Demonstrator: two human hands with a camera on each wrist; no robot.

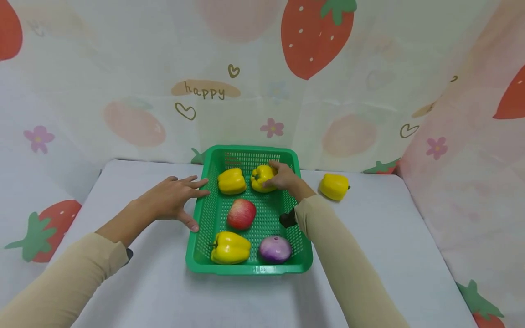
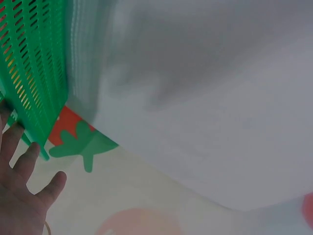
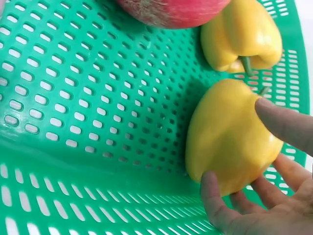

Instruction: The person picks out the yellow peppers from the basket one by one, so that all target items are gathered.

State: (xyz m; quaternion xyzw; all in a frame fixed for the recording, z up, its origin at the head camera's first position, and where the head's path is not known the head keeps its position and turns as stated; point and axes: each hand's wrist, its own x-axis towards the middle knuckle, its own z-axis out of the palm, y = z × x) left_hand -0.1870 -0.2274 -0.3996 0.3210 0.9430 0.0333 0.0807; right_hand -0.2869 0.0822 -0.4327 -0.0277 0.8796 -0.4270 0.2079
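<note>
A green perforated plastic basket (image 1: 250, 269) stands on the white table. At its back right corner my right hand (image 1: 285, 177) holds a yellow bell pepper (image 1: 260, 178); in the right wrist view the thumb and fingers curl round that pepper (image 3: 227, 139). Beside it lies another yellow bell pepper (image 1: 232, 181). A red apple (image 1: 241, 214) sits mid-basket, with a third yellow bell pepper (image 1: 231, 248) and a purple round vegetable (image 1: 275, 249) at the front. My left hand (image 1: 174, 199) spreads its fingers at the basket's left rim, holding nothing.
One more yellow bell pepper (image 1: 334, 187) lies on the white tabletop (image 1: 381, 255), right of the basket. Behind the table hangs a strawberry-printed cloth (image 1: 254, 109), close to the basket's back rim.
</note>
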